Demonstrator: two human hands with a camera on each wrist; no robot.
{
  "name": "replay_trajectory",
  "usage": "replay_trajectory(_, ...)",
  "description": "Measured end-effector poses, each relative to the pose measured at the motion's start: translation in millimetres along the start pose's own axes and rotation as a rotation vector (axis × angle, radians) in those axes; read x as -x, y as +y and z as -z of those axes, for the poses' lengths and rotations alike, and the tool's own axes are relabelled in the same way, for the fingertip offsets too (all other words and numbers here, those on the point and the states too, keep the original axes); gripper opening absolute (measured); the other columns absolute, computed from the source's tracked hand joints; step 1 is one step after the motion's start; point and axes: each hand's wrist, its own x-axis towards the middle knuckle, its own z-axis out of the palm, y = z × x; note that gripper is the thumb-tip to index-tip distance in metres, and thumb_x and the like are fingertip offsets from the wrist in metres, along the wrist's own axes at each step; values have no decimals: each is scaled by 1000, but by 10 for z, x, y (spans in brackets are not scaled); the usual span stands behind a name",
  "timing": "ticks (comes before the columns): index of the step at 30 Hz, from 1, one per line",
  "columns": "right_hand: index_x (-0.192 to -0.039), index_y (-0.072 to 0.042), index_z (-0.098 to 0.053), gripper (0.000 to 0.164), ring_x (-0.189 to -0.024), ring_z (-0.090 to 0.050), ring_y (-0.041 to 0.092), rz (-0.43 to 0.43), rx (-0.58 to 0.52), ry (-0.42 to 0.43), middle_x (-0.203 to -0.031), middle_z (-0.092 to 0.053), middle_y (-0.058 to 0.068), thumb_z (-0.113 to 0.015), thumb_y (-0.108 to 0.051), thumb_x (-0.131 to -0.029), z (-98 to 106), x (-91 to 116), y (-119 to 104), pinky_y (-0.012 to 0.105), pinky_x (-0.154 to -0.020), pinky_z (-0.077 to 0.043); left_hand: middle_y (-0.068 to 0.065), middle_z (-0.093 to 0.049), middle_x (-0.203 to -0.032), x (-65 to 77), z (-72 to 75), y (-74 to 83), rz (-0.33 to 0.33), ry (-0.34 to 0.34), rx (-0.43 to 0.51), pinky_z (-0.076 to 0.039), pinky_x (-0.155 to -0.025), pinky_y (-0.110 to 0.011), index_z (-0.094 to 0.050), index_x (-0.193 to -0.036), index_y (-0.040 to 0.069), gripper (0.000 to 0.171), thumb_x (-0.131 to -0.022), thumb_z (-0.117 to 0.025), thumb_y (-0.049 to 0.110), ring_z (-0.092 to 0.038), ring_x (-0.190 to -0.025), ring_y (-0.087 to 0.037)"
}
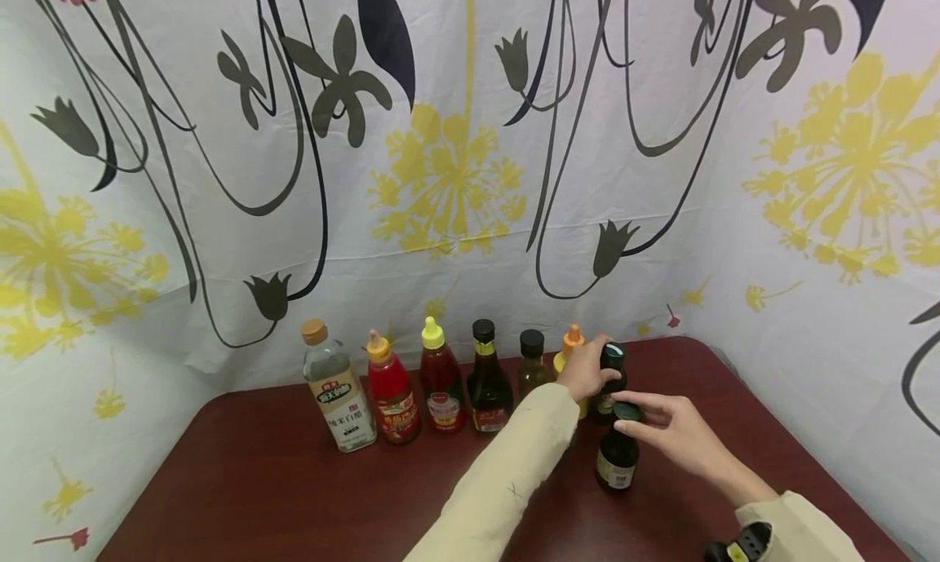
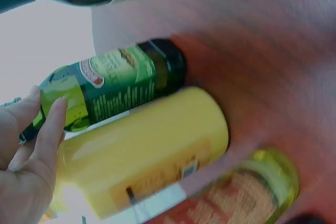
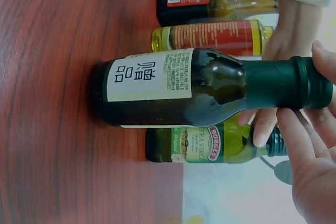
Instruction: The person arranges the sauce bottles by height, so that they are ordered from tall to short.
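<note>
My left hand (image 1: pixel 583 370) reaches to the back right and holds the upper part of a green olive oil bottle (image 2: pixel 121 80), its fingers around the neck in the left wrist view. Just in front of it, a dark green glass bottle (image 3: pixel 220 85) with a white label stands upright on the table. With thumb and fingers my right hand (image 1: pixel 683 435) pinches this bottle by its green cap (image 1: pixel 627 411). Beside the olive oil bottle, partly hidden by the left hand, is a yellow squeeze bottle (image 2: pixel 152 140) with an orange tip.
Leftward along the back of the dark red table (image 1: pixel 257 480) runs a row: a small black-capped bottle (image 1: pixel 532 366), a dark sauce bottle (image 1: pixel 488 382), two red squeeze bottles (image 1: pixel 443 382) (image 1: pixel 395 395) and a clear vinegar bottle (image 1: pixel 339 391). Behind hangs a flowered cloth (image 1: pixel 455 179).
</note>
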Motion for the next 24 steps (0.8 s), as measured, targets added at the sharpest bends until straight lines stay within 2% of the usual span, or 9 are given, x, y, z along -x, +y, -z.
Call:
replay_trajectory(4, -116, -4, -57, 39, -100, -55, 9, -14, 27, 15, -116, -54, 17, -62, -24, -83, 77, -5, 1, 37, -77, -48, -1, -62, -97, 12, -27, 20, -4, 55, 23, -44, -65, -14, -52, -114, 13, 39, -79, -67, 18, -59, -81, -9)
replay_trajectory(7, -117, -4, -57, 40, -97, -51, -3, -24, 38, 22, -117, -54, 17, -62, -26, -83, 140, -10, 16, 35, -76, -49, -1, -62, -97, 21, -38, 32, 7, 63, 32, -44, -65, -14, -52, -113, 13, 38, -79, -67, 19, -59, -81, -9)
replay_trajectory(9, -118, -4, -57, 41, -96, -50, -5, -27, 59, 31, -118, -54, 17, -62, -26, -84, 191, -15, 31, 34, -75, -49, -1, -62, -97, 25, -46, 35, 18, 62, 38, -44, -64, -15, -51, -114, 14, 38, -79, -67, 19, -59, -81, -9)
replay_trajectory(13, -119, -5, -56, 42, -102, -54, 16, -41, 110, 55, -119, -53, 18, -61, -28, -84, 309, -37, 52, 35, -74, -50, -1, -62, -98, 32, -54, 39, 41, 60, 51, -45, -65, -16, -51, -115, 14, 40, -79, -67, 19, -60, -81, -9)
replay_trajectory(16, -120, -4, -54, 44, -105, -51, 34, -55, 129, 66, -120, -51, 21, -61, -29, -84, 391, -63, 78, 36, -73, -50, -1, -63, -98, 33, -56, 44, 63, 51, 68, -45, -64, -16, -50, -116, 15, 41, -79, -67, 19, -60, -80, -9)
replay_trajectory(20, -122, -2, -52, 48, -106, -48, 42, -88, 161, 84, -121, -48, 24, -59, -31, -85, 485, -118, 124, 44, -75, -48, 0, -63, -96, 28, -57, 52, 86, 38, 70, -45, -62, -16, -49, -119, 17, 43, -80, -66, 20, -60, -78, -8)
replay_trajectory(24, -123, -2, -52, 51, -107, -46, 45, -112, 190, 107, -123, -45, 26, -58, -35, -85, 549, -187, 158, 50, -78, -45, 0, -64, -94, 17, -62, 55, 99, 33, 48, -45, -60, -16, -47, -121, 18, 44, -80, -65, 22, -61, -75, -8)
